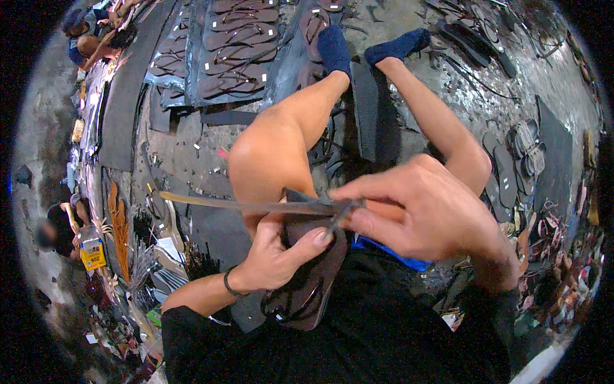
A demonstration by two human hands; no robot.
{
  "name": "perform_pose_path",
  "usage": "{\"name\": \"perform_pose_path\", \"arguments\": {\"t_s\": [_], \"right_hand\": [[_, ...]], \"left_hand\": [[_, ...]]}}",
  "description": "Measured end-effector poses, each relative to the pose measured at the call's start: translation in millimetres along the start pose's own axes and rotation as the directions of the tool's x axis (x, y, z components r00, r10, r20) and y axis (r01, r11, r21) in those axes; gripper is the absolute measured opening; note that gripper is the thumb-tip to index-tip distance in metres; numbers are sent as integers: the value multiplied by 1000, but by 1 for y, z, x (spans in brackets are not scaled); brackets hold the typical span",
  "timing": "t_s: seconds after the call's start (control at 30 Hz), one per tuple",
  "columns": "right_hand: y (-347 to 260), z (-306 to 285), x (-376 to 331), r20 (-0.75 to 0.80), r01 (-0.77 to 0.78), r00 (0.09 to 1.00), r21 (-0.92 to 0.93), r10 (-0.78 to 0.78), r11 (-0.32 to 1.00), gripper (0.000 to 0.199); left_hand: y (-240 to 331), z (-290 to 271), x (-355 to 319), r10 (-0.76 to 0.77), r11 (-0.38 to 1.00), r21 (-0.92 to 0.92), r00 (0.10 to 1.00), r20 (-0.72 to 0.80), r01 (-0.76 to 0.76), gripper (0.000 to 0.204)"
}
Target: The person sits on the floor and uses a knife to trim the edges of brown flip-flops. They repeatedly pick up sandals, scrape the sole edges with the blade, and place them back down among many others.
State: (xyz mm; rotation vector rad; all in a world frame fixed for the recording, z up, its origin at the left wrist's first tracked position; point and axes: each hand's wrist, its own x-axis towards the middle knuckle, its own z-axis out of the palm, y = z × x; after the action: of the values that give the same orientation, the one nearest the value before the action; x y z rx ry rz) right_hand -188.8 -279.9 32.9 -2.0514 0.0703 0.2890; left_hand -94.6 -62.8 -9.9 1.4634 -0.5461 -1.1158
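Note:
In my lap, my left hand point(278, 253) is closed around a dark brown flip-flop point(313, 265), its thumb pressed on the upper face. The sole lies tilted, with its straps toward my body. My right hand point(416, 208) is closed over the sole's far end and somewhat blurred. Its fingers pinch one end of a long, thin, blade-like strip point(243, 203), which runs leftward above my left hand. Whether this strip is a knife I cannot tell. A small dark piece point(345, 210) shows at the right fingertips; its kind is unclear.
Rows of dark flip-flops point(240, 51) lie on sheets at the far left. A black block point(368, 115) stands between my legs. More soles point(502, 166) lie at right, beside scrap heaps point(556, 275). A yellow-labelled container point(91, 253) stands left; another person point(93, 38) sits far left.

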Motion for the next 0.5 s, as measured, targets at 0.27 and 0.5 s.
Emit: {"name": "perform_pose_path", "arguments": {"t_s": [0.27,0.5], "right_hand": [[51,45,-19,-294,225,956,697,-15,681,43],[49,96,-30,-475,264,876,615,82,743,43]], "left_hand": [[101,-21,8,225,802,569,974,-4,-183,42],[-41,32,4,2,470,-857,971,-238,-211,37]]}}
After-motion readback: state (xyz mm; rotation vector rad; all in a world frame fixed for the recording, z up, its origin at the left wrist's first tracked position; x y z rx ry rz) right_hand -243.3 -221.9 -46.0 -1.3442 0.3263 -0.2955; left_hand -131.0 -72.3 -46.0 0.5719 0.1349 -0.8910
